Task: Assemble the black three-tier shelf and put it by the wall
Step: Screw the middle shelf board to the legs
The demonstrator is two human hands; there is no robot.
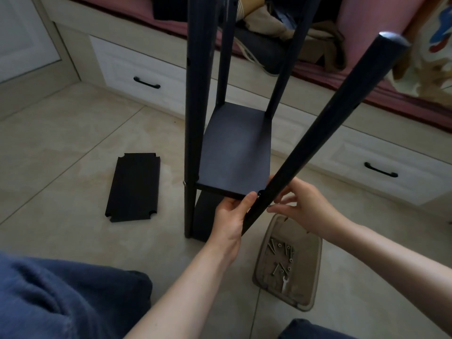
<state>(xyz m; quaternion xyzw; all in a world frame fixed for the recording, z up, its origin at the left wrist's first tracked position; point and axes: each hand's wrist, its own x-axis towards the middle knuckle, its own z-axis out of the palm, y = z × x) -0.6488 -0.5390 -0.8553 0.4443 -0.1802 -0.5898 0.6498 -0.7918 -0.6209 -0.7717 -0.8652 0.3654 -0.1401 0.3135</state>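
**Shelf build, fourth leg going on: head-cam shot**

Only the one head view here, looking down at the floor.

The half-built black metal three-tier shelf stands on the beige tiled floor, right in front of me and just ahead of the white bed drawers with black handles. Three legs stand roughly upright. The flat black middle shelf board sits between them, and a lower black board shows underneath.

The tilted black round pole leans out to the right, away from the other three, and crosses the front right corner of the middle board.

My left hand grips that front corner. The thumb is pressed flat on the board's front edge, just beside the pole, and the fingers are curled under where I can't see them.

My right hand is on the other side of the pole with its fingers bent round it, and one fingertip peeks out past the pole at the board's edge. The thumb and a lower finger are pinched close together against the pole. There may be something tiny and shiny between them, too small to tell.

A loose black rectangular board with notched corners lies flat on the tiles, left of the shelf and apart from it. A translucent beige plastic tray sits below my right hand, holding silver screws and a small silver wrench.
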